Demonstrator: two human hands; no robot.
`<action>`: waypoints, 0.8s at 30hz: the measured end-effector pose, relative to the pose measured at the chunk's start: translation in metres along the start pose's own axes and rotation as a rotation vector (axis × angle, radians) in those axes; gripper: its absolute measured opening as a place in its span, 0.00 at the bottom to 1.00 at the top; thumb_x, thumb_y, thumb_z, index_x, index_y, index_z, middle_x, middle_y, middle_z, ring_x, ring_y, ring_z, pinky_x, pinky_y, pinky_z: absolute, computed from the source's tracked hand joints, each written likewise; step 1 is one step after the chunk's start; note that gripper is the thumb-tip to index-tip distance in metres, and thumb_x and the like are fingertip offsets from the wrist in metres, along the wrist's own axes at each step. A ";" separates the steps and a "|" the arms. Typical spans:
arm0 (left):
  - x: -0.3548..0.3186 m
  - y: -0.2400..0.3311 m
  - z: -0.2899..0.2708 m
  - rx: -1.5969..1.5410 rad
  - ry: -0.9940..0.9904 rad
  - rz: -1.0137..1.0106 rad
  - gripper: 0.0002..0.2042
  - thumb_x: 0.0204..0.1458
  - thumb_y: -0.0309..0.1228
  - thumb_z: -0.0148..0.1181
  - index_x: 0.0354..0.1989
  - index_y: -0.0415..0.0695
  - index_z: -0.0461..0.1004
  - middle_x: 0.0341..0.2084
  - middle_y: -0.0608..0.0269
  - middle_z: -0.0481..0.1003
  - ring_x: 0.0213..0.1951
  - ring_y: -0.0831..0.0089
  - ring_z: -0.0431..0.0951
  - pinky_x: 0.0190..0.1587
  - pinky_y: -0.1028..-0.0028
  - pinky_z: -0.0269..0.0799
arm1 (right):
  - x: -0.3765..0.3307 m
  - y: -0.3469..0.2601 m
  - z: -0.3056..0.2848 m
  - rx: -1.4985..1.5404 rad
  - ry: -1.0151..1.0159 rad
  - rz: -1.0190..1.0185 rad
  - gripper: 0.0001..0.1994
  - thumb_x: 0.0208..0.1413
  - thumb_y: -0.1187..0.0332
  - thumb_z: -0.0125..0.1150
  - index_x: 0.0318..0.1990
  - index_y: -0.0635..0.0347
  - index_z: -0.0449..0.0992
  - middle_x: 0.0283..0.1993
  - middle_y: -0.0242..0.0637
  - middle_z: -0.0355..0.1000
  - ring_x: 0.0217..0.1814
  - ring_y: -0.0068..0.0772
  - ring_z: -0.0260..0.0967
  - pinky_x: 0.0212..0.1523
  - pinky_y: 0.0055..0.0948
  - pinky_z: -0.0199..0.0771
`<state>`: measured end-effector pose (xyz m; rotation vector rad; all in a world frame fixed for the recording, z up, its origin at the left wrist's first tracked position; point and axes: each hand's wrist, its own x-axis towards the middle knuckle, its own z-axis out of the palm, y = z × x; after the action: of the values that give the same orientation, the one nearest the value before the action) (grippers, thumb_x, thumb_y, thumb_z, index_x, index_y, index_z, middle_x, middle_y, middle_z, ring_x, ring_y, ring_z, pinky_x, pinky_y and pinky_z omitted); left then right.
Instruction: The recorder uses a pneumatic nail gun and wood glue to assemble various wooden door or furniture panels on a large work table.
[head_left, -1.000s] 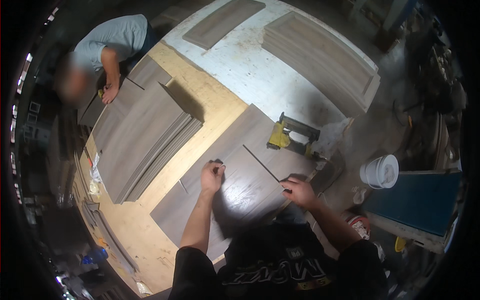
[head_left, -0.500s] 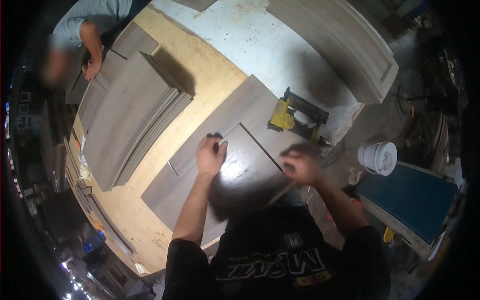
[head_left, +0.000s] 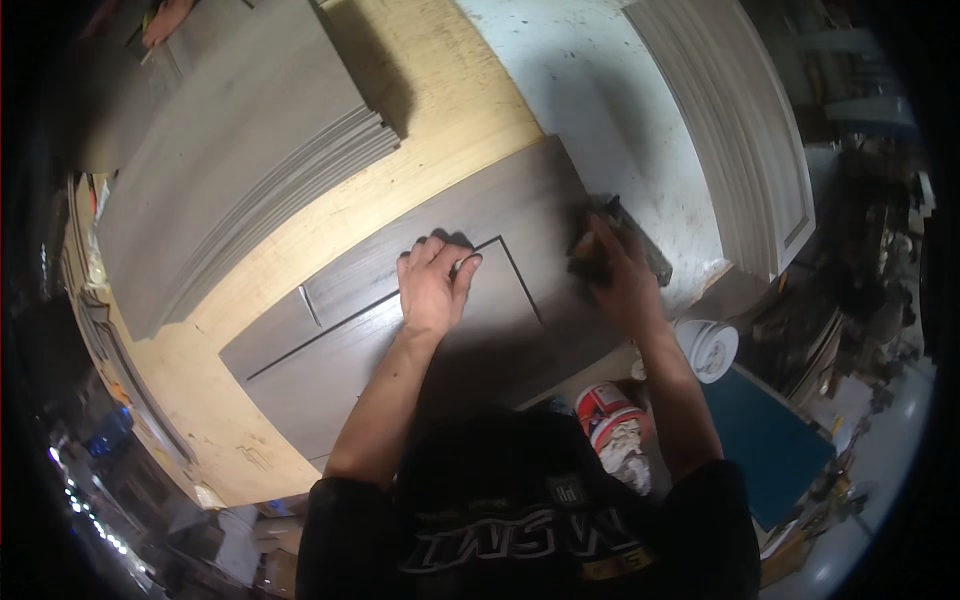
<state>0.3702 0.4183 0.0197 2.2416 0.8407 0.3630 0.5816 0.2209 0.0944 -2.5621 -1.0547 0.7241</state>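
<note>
A dark grey-brown wood panel [head_left: 330,350] with grooved frame lines lies on the pale plywood bench [head_left: 450,120]. My left hand [head_left: 432,285] presses flat on the panel near its middle, fingers spread over a groove corner. My right hand [head_left: 612,275] is closed around the grip of a nail gun [head_left: 640,250] at the panel's right edge. Most of the tool is hidden by the hand and in shadow.
A stack of grey panels [head_left: 230,160] sits at the upper left, with another person's hand [head_left: 165,18] at its far end. A white framed door [head_left: 745,130] lies at the upper right. A white bucket [head_left: 712,348] and a red-white can [head_left: 610,415] stand below the bench edge.
My head has leaned in closer over the panel. My right hand went from the panel's near edge to the nail gun and closed on it. The left hand stayed pressing on the panel.
</note>
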 end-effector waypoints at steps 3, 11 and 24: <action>-0.001 -0.002 0.000 -0.004 0.046 0.016 0.06 0.55 0.37 0.69 0.36 0.50 0.82 0.30 0.66 0.73 0.39 0.62 0.73 0.45 0.62 0.63 | -0.001 -0.004 -0.045 0.320 -0.113 -0.095 0.43 0.46 0.81 0.68 0.73 0.47 0.62 0.71 0.48 0.64 0.70 0.48 0.66 0.66 0.42 0.71; -0.003 -0.005 0.001 -0.016 0.054 0.001 0.06 0.55 0.37 0.70 0.37 0.51 0.83 0.29 0.67 0.71 0.38 0.64 0.73 0.44 0.63 0.63 | 0.003 -0.084 -0.044 0.769 -0.489 0.321 0.36 0.54 0.79 0.69 0.72 0.53 0.65 0.63 0.36 0.73 0.62 0.29 0.71 0.63 0.30 0.70; -0.001 -0.002 -0.002 -0.025 0.049 -0.003 0.07 0.55 0.37 0.69 0.37 0.50 0.83 0.32 0.67 0.73 0.40 0.64 0.73 0.45 0.64 0.63 | 0.000 -0.085 -0.010 0.541 -0.325 -0.024 0.34 0.50 0.73 0.70 0.68 0.48 0.71 0.55 0.44 0.79 0.56 0.29 0.75 0.59 0.31 0.73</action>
<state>0.3679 0.4196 0.0196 2.2162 0.8603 0.4261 0.5386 0.2794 0.1389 -2.0081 -0.8257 1.2538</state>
